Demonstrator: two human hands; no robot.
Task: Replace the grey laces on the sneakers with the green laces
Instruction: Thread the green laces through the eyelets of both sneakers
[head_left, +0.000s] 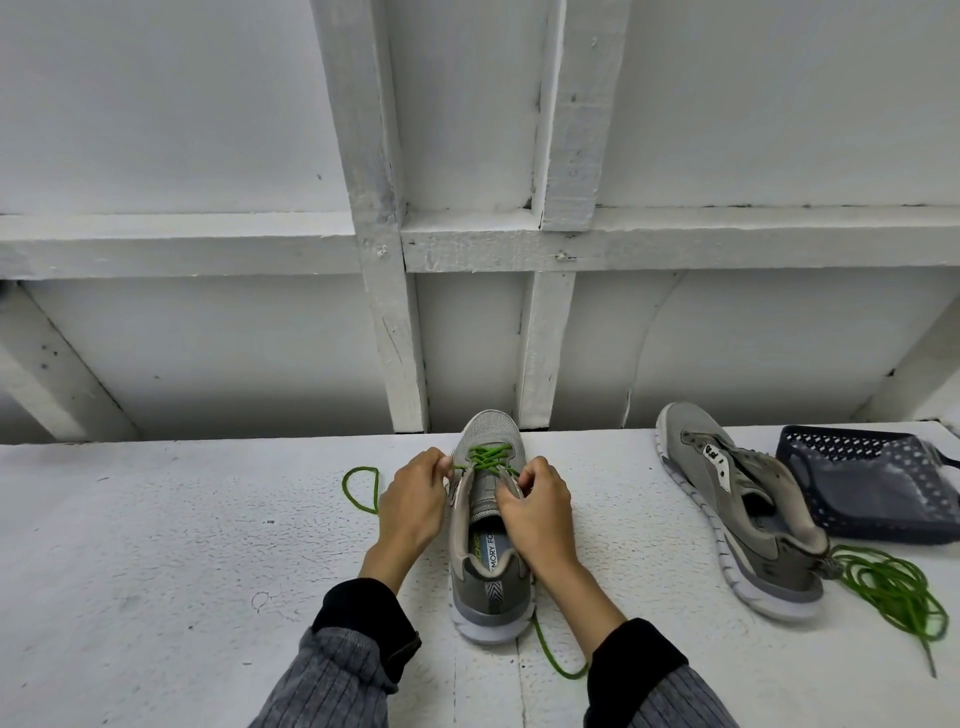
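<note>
insole (492, 548) reads "mory fo"; both hands pinch green lace (485, 458).

The insole (485, 553) of the near sneaker (488, 545) reads "MORY FO", cut off by the collar; green lettering beside it is unclear. Marks on the far sneaker (743, 514) are illegible.

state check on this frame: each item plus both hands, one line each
Centre sneaker: upright, heel toward camera, green lace crossed through its front eyelets only.
Left hand: pinches the green lace at the sneaker's left side.
Right hand: fingers curled at the right eyelet edge.
Second sneaker: tipped on its side, no lace.
Spare green lace: loose pile by its heel.
Basket: tilted; contents not discernible.
</note>
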